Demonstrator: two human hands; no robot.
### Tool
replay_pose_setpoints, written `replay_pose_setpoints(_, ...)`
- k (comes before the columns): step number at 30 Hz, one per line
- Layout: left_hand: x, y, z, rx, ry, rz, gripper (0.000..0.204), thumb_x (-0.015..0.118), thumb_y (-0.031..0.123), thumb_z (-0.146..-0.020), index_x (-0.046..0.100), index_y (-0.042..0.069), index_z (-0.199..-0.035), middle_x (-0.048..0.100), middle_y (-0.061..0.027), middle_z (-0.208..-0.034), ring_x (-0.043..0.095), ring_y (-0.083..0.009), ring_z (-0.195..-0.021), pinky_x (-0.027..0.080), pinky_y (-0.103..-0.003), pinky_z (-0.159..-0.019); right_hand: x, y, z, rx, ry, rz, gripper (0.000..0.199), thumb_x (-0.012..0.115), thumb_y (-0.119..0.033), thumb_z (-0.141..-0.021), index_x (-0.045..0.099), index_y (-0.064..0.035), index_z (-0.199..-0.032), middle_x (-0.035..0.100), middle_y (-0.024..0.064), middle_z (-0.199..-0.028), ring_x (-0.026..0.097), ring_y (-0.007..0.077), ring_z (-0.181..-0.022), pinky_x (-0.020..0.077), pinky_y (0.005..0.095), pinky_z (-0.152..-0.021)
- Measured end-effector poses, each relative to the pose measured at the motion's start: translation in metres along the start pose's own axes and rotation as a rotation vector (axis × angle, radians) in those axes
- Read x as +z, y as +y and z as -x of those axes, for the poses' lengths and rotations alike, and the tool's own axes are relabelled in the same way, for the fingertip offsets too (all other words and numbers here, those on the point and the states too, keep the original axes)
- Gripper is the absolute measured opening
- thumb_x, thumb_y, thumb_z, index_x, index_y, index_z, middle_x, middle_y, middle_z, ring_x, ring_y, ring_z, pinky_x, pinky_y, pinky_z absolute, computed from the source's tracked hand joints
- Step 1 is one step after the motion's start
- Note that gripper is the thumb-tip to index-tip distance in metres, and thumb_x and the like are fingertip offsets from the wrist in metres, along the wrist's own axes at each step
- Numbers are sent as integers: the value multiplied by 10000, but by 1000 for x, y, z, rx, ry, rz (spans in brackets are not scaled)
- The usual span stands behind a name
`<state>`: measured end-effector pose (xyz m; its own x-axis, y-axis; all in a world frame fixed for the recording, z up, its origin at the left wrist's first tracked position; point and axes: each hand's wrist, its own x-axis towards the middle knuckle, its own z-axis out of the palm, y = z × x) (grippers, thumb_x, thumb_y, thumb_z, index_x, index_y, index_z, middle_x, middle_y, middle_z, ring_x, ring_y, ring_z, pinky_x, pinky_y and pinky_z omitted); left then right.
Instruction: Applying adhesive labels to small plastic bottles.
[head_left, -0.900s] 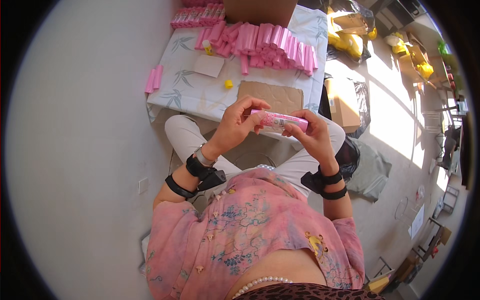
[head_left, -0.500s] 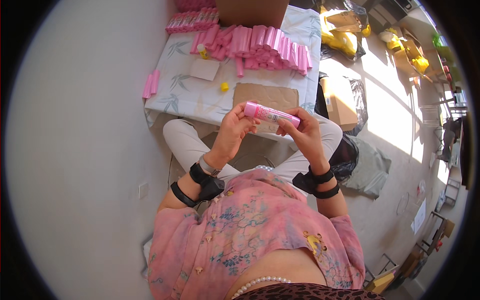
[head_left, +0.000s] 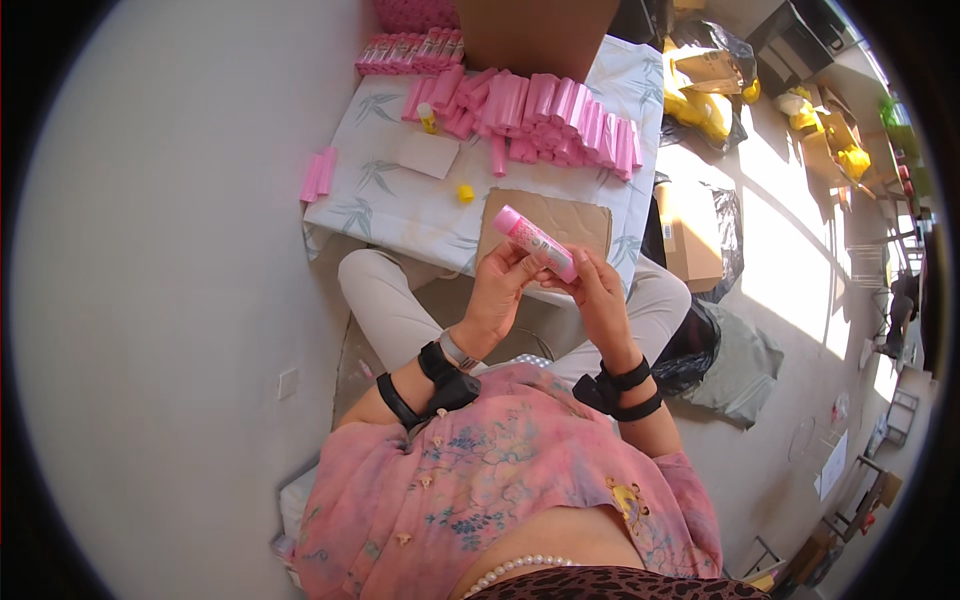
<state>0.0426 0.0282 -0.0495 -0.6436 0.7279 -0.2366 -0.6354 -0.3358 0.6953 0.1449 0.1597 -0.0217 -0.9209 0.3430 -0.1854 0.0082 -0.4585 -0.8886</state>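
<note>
A pink tube with a printed, patterned label [head_left: 535,243] is held up between my two hands, above the table's near edge. It slants, its far end pointing up and to the left. My left hand [head_left: 508,285] pinches it near the middle with thumb and fingers. Around its lower right end close the fingers of my right hand [head_left: 594,285]. Behind it on the table lies a flat piece of brown cardboard [head_left: 585,222]. A small yellow cap [head_left: 465,193] rests left of the cardboard, and farther back stands a glue stick [head_left: 427,117] with a yellow body.
A heap of plain pink tubes [head_left: 545,105] spreads across the cloth-covered table [head_left: 340,205]. Labelled tubes [head_left: 410,52] are stacked at the back left. A white card [head_left: 428,155] lies nearer. Two tubes [head_left: 319,174] sit by the wall. A brown box [head_left: 535,35] stands behind.
The tube has turned from nearly level to a steeper slant. My left hand has shifted from its left end to its middle, nearer my right hand. The whole view has shifted slightly.
</note>
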Motion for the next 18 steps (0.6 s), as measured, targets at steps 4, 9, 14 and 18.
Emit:
replay_pose_setpoints(4, -4, -6, -11, -17, 111, 8, 233, 718, 133, -995, 626, 10, -1170, 693, -64, -1094, 673, -130, -986, 559, -297, -856, 3, 29, -12, 30, 145, -146, 352, 454, -203, -1127, 610, 53, -1312, 681, 113, -1188, 670, 168, -1102, 571, 328, -971)
replay_pose_setpoints(9, -32, 7, -46, -10, 193, 32, 285, 716, 108, -988, 594, 27, -1232, 672, -42, -1123, 657, -121, -1023, 541, -289, -901, 2, 44, -37, 47, 157, 27, 269, 571, -143, -1076, 606, 32, -1277, 687, 101, -1193, 678, 168, -1104, 535, 314, -1012)
replay_pose_setpoints(14, -93, 91, -149, 149, 263, -161, 273, 680, 133, -1009, 610, 55, -1261, 671, -13, -1150, 642, -95, -1015, 528, -272, -871, -29, 71, -60, -47, 226, 337, 190, 614, -72, -1045, 612, 7, -1219, 695, 90, -1175, 676, 163, -1124, 509, 292, -1007)
replay_pose_setpoints(18, -179, 181, -273, 322, 420, -488, 339, 725, 170, -981, 669, -1, -1268, 706, -16, -1062, 647, -83, -911, 524, -252, -802, -54, 95, -72, 47, 282, 347, 205, 604, -102, -1059, 621, 17, -1226, 698, 80, -1151, 667, 164, -1123, 506, 280, -981)
